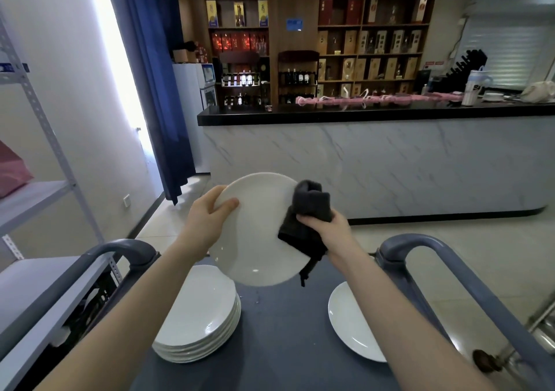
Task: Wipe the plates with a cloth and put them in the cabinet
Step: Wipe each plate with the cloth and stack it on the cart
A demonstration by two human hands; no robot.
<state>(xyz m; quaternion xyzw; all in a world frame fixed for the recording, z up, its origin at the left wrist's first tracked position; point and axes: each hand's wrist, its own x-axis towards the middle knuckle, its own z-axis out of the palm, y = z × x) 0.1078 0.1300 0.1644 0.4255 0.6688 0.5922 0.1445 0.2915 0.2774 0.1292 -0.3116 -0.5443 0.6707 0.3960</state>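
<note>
Pinched plate [258,237] at left rim in left hand [207,218] fingers, clamped cloth [306,207] against it in right hand [329,230] fingers; risked levering plate onto stack [201,318] if wiped hard.

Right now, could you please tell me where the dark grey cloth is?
Head view, right of centre: the right hand grips the dark grey cloth against the right edge of the raised white plate.

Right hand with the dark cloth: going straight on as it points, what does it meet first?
Probably the round white plate held by the left hand; the dark grey cloth in the right hand lies against its edge.
</note>
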